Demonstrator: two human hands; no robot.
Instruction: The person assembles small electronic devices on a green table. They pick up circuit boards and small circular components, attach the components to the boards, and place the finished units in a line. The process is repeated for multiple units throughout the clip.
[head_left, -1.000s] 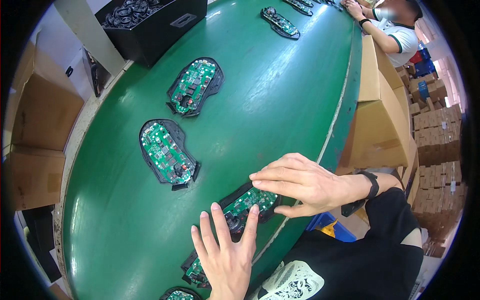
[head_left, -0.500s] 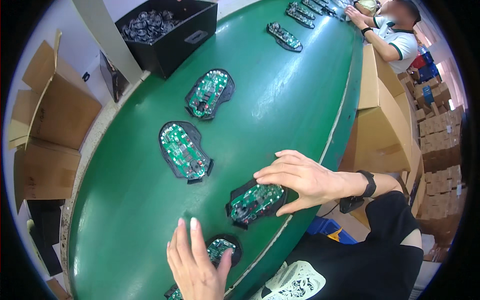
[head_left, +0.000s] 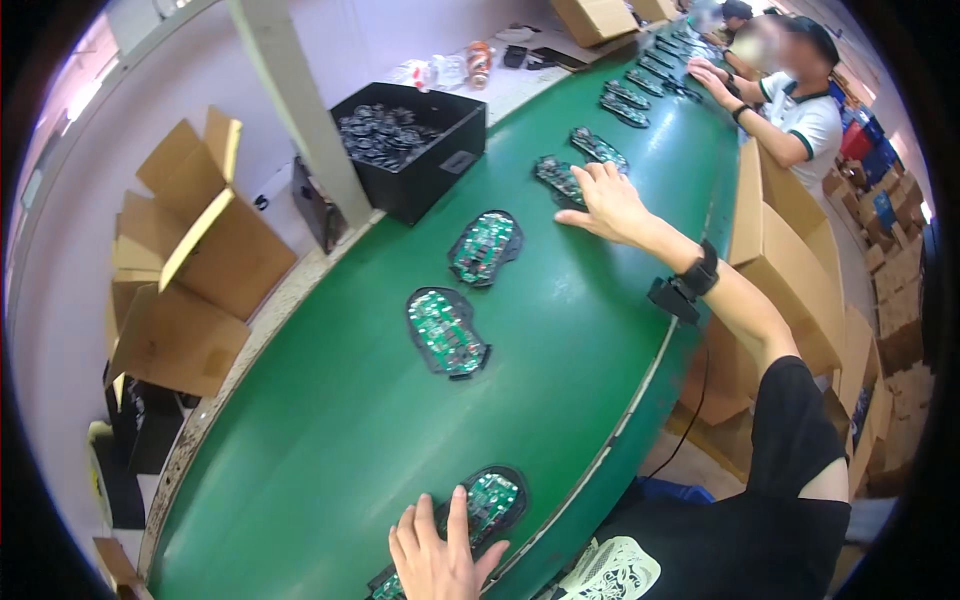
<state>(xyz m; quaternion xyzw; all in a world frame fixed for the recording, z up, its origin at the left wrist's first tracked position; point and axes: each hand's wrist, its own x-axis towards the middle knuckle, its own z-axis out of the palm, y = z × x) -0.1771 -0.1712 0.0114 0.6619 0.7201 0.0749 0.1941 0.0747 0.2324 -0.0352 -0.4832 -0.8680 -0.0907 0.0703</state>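
Note:
My right hand (head_left: 615, 208) stretches far along the green work surface. Its thumb and fingers are around the near end of a green circuit board in a black housing (head_left: 556, 178). Close to the lower edge, my left hand (head_left: 435, 553) has its fingers spread at the side of another circuit board in a housing (head_left: 492, 500); whether the fingertips press on it I cannot tell. Partly hidden by that hand is one more circuit board (head_left: 385, 586). Between my hands lie two more boards in housings, an upper one (head_left: 487, 246) and a lower one (head_left: 446, 332).
A black bin (head_left: 425, 175) of dark parts stands at the far left edge beside a pillar (head_left: 300, 110). Open cardboard boxes stand left (head_left: 215, 270) and right (head_left: 790, 260). More boards (head_left: 625, 108) line the far end, where a co-worker (head_left: 800, 110) works.
My right hand has moved far up the surface, and a board with it, beside another board there. My left hand stays near the closest board. The view has shifted, showing more of the far end.

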